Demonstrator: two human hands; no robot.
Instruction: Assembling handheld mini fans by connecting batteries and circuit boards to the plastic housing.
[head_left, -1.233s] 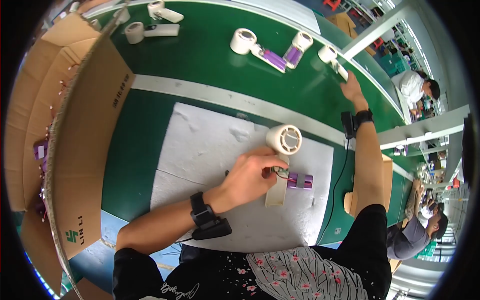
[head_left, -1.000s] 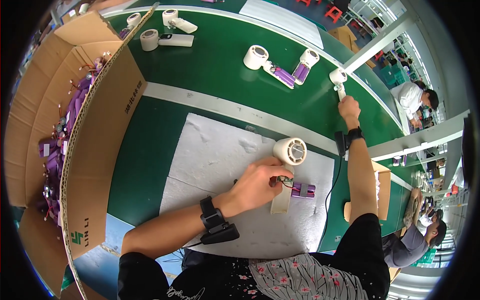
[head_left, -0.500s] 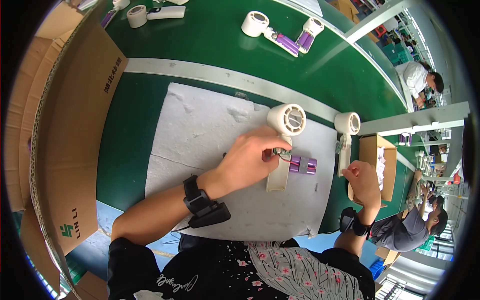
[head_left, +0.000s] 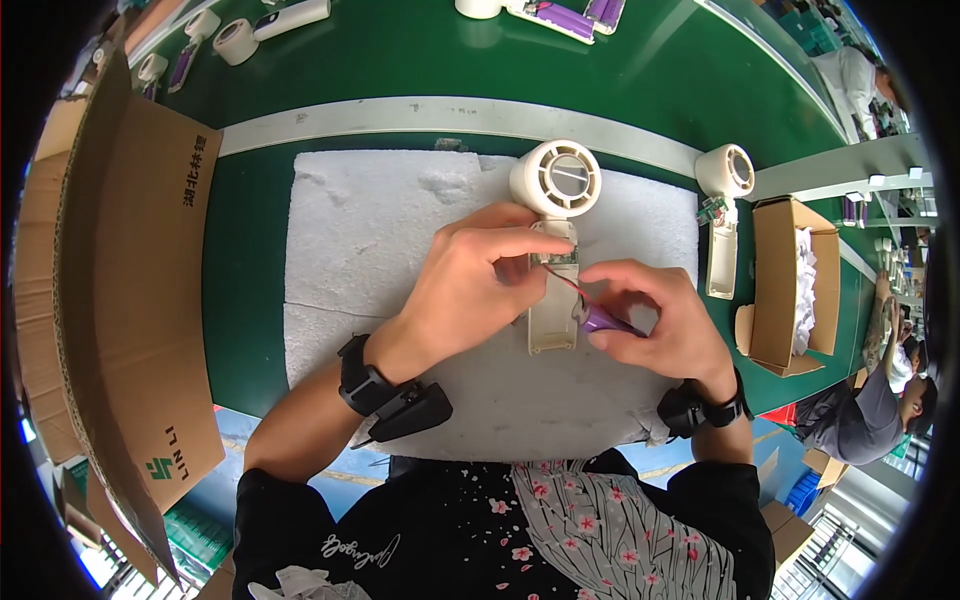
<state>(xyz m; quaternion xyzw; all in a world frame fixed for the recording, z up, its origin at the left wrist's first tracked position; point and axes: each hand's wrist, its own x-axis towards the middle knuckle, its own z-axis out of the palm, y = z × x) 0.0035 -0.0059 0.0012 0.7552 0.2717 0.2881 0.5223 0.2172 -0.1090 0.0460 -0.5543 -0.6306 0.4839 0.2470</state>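
Note:
An opened white handheld fan (head_left: 553,318) lies on a white foam sheet (head_left: 360,255), its round head away from me and its hollow handle toward me. My left hand (head_left: 460,275) grips the top of the handle, thumb and index finger closed about a small green circuit board (head_left: 562,256). Between the fingers of my right hand (head_left: 668,312) is a purple battery pack (head_left: 600,320), tilted beside the handle's right edge. Thin red and dark wires (head_left: 568,283) run from the board to the pack. My right fingers partly cover the pack.
Another opened fan (head_left: 722,250) lies right of the foam, beside a cardboard box (head_left: 775,300) of white pieces. A tall carton (head_left: 150,300) stands at left. Beyond a metal strip (head_left: 400,115), more fans (head_left: 237,42) lie on the green bench. Other people (head_left: 870,420) sit at far right.
My right hand has moved left from beside the second fan and taken hold of the battery pack, lifting and tilting it. My left hand stays at the handle's top. The view has shifted.

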